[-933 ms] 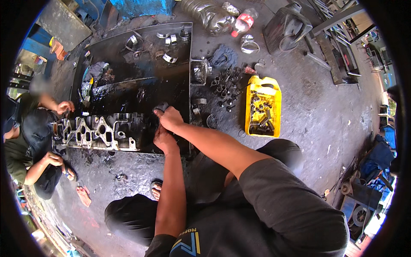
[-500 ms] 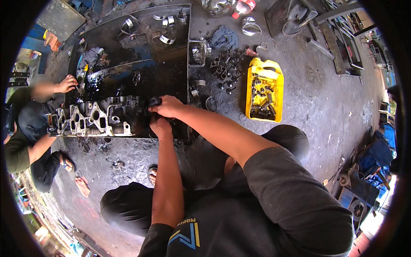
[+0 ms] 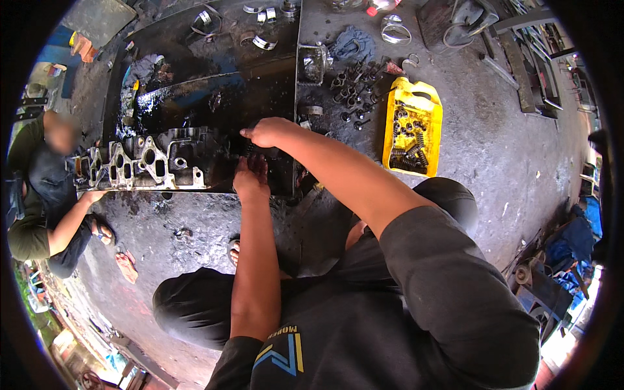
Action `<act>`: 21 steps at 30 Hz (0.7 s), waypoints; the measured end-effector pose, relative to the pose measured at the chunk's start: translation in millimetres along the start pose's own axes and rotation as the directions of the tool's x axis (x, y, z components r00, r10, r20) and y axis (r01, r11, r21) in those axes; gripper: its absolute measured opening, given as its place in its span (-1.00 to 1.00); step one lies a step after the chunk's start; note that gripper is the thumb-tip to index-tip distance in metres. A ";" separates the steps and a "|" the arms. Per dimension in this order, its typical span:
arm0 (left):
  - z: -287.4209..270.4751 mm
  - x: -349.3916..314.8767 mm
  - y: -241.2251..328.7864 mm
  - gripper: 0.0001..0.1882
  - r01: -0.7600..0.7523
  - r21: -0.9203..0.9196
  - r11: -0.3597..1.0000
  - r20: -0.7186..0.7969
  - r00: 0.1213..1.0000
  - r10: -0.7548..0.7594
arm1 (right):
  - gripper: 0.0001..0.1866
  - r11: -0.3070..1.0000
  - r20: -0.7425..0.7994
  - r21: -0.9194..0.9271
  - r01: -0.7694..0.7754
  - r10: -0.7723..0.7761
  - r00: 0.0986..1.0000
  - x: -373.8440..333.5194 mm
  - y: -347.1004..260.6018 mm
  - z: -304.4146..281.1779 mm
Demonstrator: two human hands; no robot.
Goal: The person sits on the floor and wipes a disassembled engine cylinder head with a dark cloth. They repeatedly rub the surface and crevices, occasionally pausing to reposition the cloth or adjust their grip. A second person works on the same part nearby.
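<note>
A long metal cylinder head (image 3: 151, 166) lies along the near edge of a big black oily tray (image 3: 195, 91). Just beyond its right end, both of my hands reach down over the tray's dark surface. My right hand (image 3: 268, 132) is closed, its fingers curled and pointing left; anything within it is hidden. Nearer to me, my left hand (image 3: 252, 177) has its blackened fingers stretched up and somewhat apart. Between the two hands is something dark that I cannot make out against the tray.
A cut yellow jug (image 3: 433, 120) holding springs and small parts stands right of the tray. Beside it lie several valves (image 3: 354, 84) and a blue rag (image 3: 352, 44). Bearing shells (image 3: 264, 43) rest at the tray's far side. At left, a co-worker's hand (image 3: 92, 196) touches the cylinder head.
My hands, close together before on a dark thing, have drawn apart, the right one beyond the left. The co-worker's other hand has left the tray. The whole view has shifted slightly.
</note>
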State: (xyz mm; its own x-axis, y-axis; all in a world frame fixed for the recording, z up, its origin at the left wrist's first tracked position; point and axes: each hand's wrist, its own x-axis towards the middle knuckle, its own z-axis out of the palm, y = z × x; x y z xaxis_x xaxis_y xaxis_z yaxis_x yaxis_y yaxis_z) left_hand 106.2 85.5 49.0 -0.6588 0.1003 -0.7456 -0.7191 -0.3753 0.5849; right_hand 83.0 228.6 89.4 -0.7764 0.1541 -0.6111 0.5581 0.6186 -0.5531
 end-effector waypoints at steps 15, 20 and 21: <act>-5.9 14.3 -18.7 -0.84 -0.006 0.295 0.955 0.012 1.000 0.003 | -0.57 0.840 -0.327 -0.532 0.103 -0.316 0.891 -49.0 37.4 -176.3; -4.8 14.5 -16.5 -0.82 -0.008 0.336 0.942 0.030 1.000 -0.002 | -0.65 0.845 -0.482 -0.485 -0.223 -0.045 0.875 -116.7 111.0 -191.3; -4.9 14.9 -16.4 -0.82 -0.008 0.347 0.938 0.025 1.000 0.000 | -0.63 0.848 -0.473 -0.468 -0.250 -0.002 0.881 -119.6 118.9 -186.2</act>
State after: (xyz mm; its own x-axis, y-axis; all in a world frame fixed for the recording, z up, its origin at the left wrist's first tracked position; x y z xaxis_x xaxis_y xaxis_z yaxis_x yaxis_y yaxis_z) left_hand 109.2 88.7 26.8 -0.6640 0.1237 -0.7375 -0.7455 -0.0330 0.6657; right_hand 187.8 427.2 202.2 -0.8235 0.4992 -0.2694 0.5299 0.8465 -0.0513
